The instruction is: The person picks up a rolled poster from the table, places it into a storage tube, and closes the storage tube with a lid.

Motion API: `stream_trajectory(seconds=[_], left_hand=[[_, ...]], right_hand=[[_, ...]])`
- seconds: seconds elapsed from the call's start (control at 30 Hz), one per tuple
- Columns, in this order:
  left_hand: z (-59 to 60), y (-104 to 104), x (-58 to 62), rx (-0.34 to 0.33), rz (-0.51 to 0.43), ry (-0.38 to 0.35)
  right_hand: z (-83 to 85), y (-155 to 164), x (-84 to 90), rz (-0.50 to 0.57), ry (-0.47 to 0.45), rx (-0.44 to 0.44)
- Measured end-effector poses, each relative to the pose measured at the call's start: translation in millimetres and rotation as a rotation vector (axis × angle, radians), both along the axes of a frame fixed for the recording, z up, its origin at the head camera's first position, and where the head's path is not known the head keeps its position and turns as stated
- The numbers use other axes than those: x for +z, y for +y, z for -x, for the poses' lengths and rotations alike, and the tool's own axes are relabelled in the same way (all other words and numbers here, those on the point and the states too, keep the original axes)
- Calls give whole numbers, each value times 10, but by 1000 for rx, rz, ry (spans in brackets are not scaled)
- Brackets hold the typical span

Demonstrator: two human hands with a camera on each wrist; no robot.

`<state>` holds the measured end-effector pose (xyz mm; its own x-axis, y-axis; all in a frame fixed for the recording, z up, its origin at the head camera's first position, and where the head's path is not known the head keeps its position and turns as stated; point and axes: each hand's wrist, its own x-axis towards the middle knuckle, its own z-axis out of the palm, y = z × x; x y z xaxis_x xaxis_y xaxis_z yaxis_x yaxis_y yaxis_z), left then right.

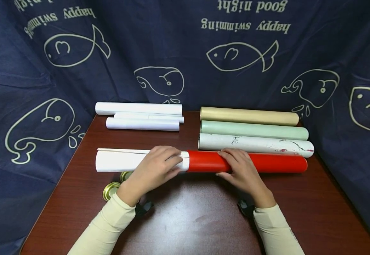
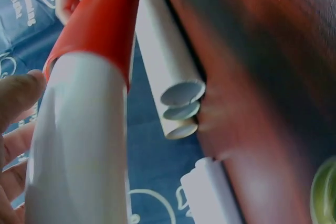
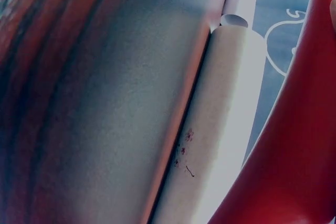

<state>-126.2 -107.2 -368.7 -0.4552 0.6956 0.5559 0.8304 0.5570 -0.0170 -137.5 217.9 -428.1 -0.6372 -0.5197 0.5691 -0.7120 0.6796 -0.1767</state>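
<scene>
A white paper roll runs sideways in front of me, its right end inside the open end of a red roll. Fingers of my left hand curl over the white roll close to that joint, and in the left wrist view its thumb tip lies by the red rim. My right hand grips the red roll from above, left of its middle. In the right wrist view the red roll fills the right side, and most of that hand is out of sight. The inserted length of white paper is hidden.
Behind lie a gold roll, a pale green roll and a white patterned roll. Several white rolls lie at the back left. Gold-rimmed round items sit by my left wrist. A dark blue curtain surrounds the table.
</scene>
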Motion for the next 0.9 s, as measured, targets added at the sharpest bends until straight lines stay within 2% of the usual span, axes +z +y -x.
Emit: stream_trajectory(seconds=[0.23, 0.37, 0.47, 0.57, 0.73, 0.9], left_hand=[[-68, -255, 165, 52, 64, 6], [-119, -407, 227, 126, 119, -47], [-162, -504, 238, 185, 168, -95], [-208, -591, 238, 222, 198, -112], [-253, -712, 216, 242, 179, -70], [-249, -780, 161, 204, 151, -9]], right_hand=[[-11, -2, -2, 3, 10, -5], [-14, -2, -14, 2, 14, -9], [-17, 1, -16, -2, 9, -14], [-21, 4, -12, -3, 6, -18], [-26, 0, 1, -5, 4, -14], [-22, -25, 3, 1, 1, -13]])
